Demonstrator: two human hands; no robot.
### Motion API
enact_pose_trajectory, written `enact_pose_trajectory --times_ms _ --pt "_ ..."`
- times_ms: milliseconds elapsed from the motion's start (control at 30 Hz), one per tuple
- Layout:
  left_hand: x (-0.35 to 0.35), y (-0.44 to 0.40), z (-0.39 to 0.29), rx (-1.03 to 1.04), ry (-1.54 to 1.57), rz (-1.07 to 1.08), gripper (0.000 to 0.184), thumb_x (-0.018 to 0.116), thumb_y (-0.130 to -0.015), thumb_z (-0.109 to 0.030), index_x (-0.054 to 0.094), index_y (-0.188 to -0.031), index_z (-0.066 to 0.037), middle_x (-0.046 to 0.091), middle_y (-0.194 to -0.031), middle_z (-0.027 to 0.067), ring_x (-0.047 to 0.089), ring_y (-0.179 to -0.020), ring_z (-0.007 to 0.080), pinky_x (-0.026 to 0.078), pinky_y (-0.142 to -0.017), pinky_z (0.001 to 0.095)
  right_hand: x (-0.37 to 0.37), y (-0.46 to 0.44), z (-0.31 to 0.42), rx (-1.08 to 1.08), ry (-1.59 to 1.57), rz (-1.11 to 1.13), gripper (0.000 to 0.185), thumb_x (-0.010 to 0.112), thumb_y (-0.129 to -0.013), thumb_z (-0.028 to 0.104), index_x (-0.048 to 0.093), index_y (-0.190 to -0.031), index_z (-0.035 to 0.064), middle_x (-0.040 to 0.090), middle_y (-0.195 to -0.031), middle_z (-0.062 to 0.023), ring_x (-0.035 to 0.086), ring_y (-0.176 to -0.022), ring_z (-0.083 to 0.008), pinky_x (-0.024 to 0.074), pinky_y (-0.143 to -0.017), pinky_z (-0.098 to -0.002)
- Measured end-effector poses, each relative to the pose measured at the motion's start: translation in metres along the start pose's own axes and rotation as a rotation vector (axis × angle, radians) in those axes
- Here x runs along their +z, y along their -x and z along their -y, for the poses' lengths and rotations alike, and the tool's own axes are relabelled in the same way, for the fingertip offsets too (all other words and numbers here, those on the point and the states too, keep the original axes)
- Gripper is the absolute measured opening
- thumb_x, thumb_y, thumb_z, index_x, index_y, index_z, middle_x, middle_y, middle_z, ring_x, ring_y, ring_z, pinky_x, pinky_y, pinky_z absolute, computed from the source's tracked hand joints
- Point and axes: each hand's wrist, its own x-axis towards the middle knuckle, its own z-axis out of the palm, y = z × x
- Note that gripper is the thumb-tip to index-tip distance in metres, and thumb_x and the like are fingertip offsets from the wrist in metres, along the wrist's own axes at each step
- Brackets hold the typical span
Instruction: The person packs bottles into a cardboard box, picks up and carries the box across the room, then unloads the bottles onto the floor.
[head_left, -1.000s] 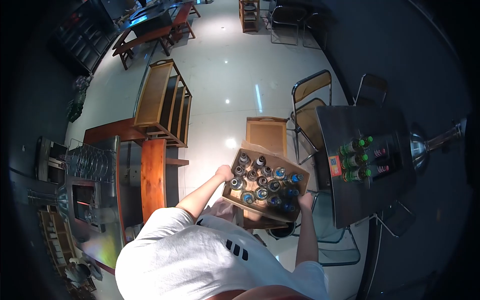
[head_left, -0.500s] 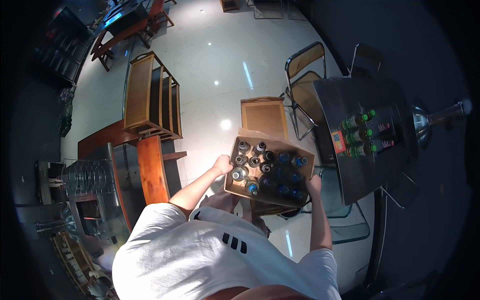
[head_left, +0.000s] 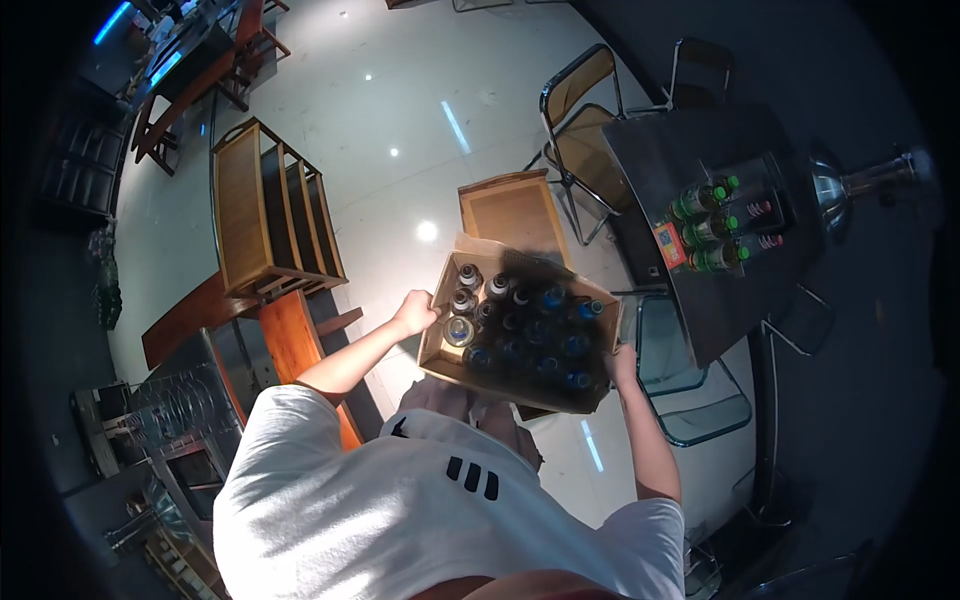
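A cardboard box [head_left: 437, 352] with its top uncovered is held up in front of my body. Several glass bottles [head_left: 459, 330] stand upright in it, and a dark shadow covers most of those on the right. My left hand [head_left: 416, 312] is closed on the box's left side. Its right side is gripped by my right hand [head_left: 622, 366], whose fingers are partly hidden behind the cardboard.
A wooden cart with shelves [head_left: 245, 215] stands on the left. Beyond the box is a low wooden piece [head_left: 510, 215]. On the right, green-capped bottles [head_left: 715, 225] stand on a dark table [head_left: 690, 320]. Folding chairs [head_left: 585, 140] surround it.
The view has turned, so the surroundings sit shifted left. The box is still in both hands, and the shadow now covers more of its bottles.
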Motion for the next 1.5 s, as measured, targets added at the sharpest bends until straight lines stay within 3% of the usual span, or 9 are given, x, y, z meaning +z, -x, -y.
enact_pose_trajectory --times_ms 333,500,667,800,900,1033,1200,1467,1500 --pt "-0.043 0.055 0.048 -0.033 0.139 -0.240 0.020 0.061 -0.068 -0.013 0.063 -0.072 0.007 0.057 -0.064 0.0269 0.063 -0.068 0.0361 0.050 -0.064 0.0395 -0.003 0.011 0.088 -0.140 -0.156 0.122 0.022 0.062 -0.067 0.012 0.065 -0.083 -0.0032 0.062 -0.079 -0.0253 0.062 -0.081 -0.0375 0.0489 -0.072 -0.0395" --pt "-0.109 0.061 0.061 -0.168 0.271 -0.228 0.021 0.061 -0.072 -0.013 0.061 -0.067 0.007 0.054 -0.050 0.0182 0.060 -0.049 0.0215 0.048 -0.052 0.0344 -0.004 -0.005 0.173 -0.171 0.010 0.154 0.022 0.061 -0.064 0.011 0.064 -0.078 -0.0052 0.062 -0.075 -0.0262 0.062 -0.080 -0.0382 0.0488 -0.072 -0.0408" --pt "-0.187 0.042 0.104 -0.134 0.270 -0.323 0.020 0.062 -0.070 -0.012 0.060 -0.063 0.006 0.055 -0.053 0.0211 0.063 -0.054 0.0266 0.049 -0.055 0.0360 0.021 -0.057 0.263 -0.253 0.046 0.083 0.021 0.063 -0.064 0.012 0.065 -0.078 -0.0045 0.063 -0.075 -0.0254 0.063 -0.078 -0.0367 0.0489 -0.070 -0.0388" --pt "-0.264 0.002 0.151 -0.052 0.127 -0.378 0.020 0.063 -0.067 -0.013 0.064 -0.074 0.006 0.058 -0.067 0.0268 0.064 -0.072 0.0340 0.049 -0.067 0.0388 0.035 -0.088 0.355 -0.316 -0.071 0.103 0.023 0.063 -0.063 0.012 0.065 -0.077 -0.0063 0.063 -0.070 -0.0230 0.065 -0.071 -0.0315 0.0486 -0.064 -0.0373" --pt "-0.337 -0.031 0.165 -0.124 0.316 -0.387 0.022 0.060 -0.067 -0.012 0.063 -0.075 0.008 0.059 -0.069 0.0288 0.063 -0.073 0.0376 0.049 -0.068 0.0413 0.033 -0.126 0.441 -0.189 0.111 0.230 0.026 0.067 -0.062 0.013 0.065 -0.079 -0.0059 0.065 -0.071 -0.0182 0.064 -0.068 -0.0258 0.0487 -0.064 -0.0349" --pt "-0.413 -0.097 0.215 -0.132 0.119 -0.459 0.021 0.062 -0.067 -0.013 0.062 -0.072 0.007 0.058 -0.062 0.0240 0.062 -0.064 0.0339 0.048 -0.061 0.0402 0.067 -0.213 0.523 -0.278 -0.006 0.159 0.020 0.065 -0.065 0.010 0.065 -0.074 -0.0075 0.064 -0.064 -0.0149 0.062 -0.059 -0.0218 0.0482 -0.057 -0.0332" --pt "-0.533 -0.174 0.239 -0.118 0.188 -0.535 0.021 0.062 -0.067 -0.014 0.062 -0.071 0.007 0.059 -0.071 0.0278 0.061 -0.072 0.0394 0.049 -0.068 0.0429 0.091 -0.327 0.652 -0.346 0.002 0.203 0.020 0.065 -0.065 0.011 0.064 -0.071 -0.0079 0.063 -0.066 -0.0189 0.063 -0.061 -0.0259 0.0486 -0.058 -0.0353" --pt "-0.723 -0.323 0.305 -0.326 0.252 -0.510 0.021 0.063 -0.067 -0.014 0.061 -0.066 0.007 0.059 -0.063 0.0256 0.062 -0.063 0.0351 0.050 -0.063 0.0395 0.110 -0.496 0.887 -0.445 0.042 0.259 0.019 0.063 -0.061 0.011 0.062 -0.068 -0.0068 0.063 -0.066 -0.0222 0.064 -0.065 -0.0297 0.0498 -0.063 -0.0373" --pt "-0.738 -0.337 0.312 -0.233 0.250 -0.607 0.018 0.062 -0.070 -0.011 0.061 -0.068 0.007 0.057 -0.054 0.0150 0.058 -0.048 0.0196 0.047 -0.049 0.0342 0.114 -0.514 0.908 -0.446 0.047 0.267 0.019 0.063 -0.061 0.011 0.062 -0.068 -0.0068 0.063 -0.066 -0.0222 0.064 -0.065 -0.0297 0.0498 -0.063 -0.0373"
